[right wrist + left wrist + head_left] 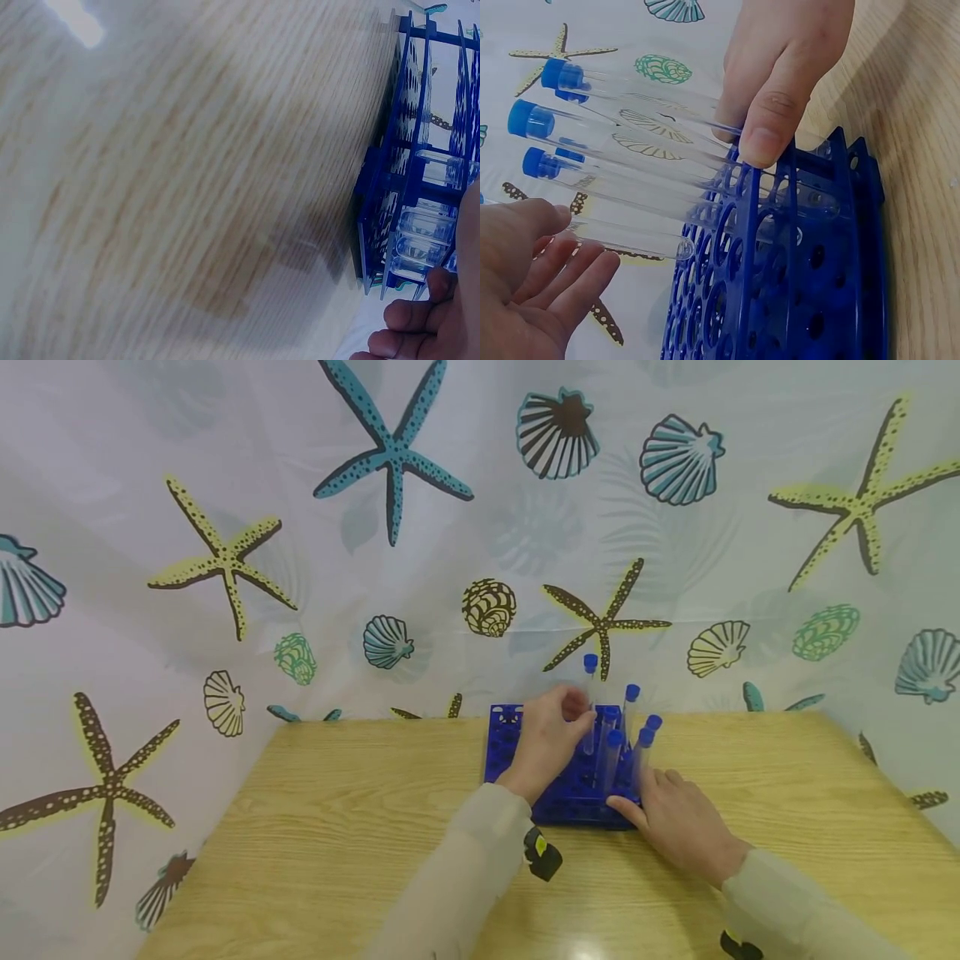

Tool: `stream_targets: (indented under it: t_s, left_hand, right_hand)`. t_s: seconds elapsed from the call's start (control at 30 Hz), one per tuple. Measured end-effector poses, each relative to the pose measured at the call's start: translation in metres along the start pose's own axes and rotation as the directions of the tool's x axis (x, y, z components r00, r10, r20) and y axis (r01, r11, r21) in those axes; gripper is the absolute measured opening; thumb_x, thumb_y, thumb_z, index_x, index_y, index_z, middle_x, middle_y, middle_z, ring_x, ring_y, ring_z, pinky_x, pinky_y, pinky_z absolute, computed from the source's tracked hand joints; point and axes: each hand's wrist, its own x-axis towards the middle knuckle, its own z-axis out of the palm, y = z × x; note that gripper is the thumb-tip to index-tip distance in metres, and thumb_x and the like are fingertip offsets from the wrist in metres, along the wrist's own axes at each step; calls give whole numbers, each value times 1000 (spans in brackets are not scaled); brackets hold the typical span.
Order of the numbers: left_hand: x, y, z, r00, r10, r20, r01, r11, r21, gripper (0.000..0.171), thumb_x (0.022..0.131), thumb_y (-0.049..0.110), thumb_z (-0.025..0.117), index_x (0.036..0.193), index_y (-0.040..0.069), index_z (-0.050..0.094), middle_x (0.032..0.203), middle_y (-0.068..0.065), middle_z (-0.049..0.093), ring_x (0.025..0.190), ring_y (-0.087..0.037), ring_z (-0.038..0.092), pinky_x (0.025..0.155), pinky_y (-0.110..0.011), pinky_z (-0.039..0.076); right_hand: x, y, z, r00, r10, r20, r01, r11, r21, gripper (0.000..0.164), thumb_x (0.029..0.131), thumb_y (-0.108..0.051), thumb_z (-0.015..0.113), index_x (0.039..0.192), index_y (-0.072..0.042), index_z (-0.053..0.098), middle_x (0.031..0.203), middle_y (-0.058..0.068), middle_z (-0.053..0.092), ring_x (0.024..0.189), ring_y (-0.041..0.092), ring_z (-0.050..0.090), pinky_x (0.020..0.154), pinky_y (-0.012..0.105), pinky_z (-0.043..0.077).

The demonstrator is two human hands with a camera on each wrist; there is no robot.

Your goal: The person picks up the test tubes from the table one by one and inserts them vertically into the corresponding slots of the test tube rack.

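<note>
A blue plastic test tube rack (577, 812) stands on the table. My left hand (543, 739) pinches a clear test tube (634, 236) between thumb and fingers above the rack. That tube has a blue cap (591, 661), and its rounded bottom shows close by the rack's top plate in the left wrist view. Several more blue-capped tubes (614, 768) stand in the rack's right part, some leaning a little. My right hand (686, 822) grips the rack's right end, its thumb (765, 139) over the edge beside the tubes. In the right wrist view, tube bottoms (420, 247) show through the rack's side.
The wood-grain table (337, 843) extends around the rack on both sides and in front. Behind it hangs a white cloth (465, 543) printed with starfish and shells, close to the rack's back edge. Black straps (542, 856) hang under both sleeves.
</note>
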Motion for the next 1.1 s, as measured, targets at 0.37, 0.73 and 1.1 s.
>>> stream_targets:
  t_s: [0.37,0.73,1.1]
  left_hand:
    - [5,1,13,998,-57,33,56,998,35,13,83,21,64,93,16,59,86,6,63,74,0,56,63,-13,47]
    - [0,-7,22,995,-86,58,82,994,78,15,81,23,65,94,16,61,86,8,63,76,0,56,65,-13,47]
    - [-5,-13,30,992,-104,72,94,988,123,16,81,21,65,95,14,62,86,6,64,74,-1,56,65,-14,47]
  right_hand:
    - [0,-1,-1,1000,7,11,-7,1000,0,87,87,-64,24,138,7,19,117,21,56,104,37,53,87,52,41]
    - [0,-1,-2,1000,6,17,-6,1000,2,87,88,-64,24,137,8,21,116,21,56,105,37,52,88,51,40]
    - [0,-1,-3,999,17,30,-18,1000,6,90,87,-66,23,138,8,18,117,22,55,106,38,52,90,52,39]
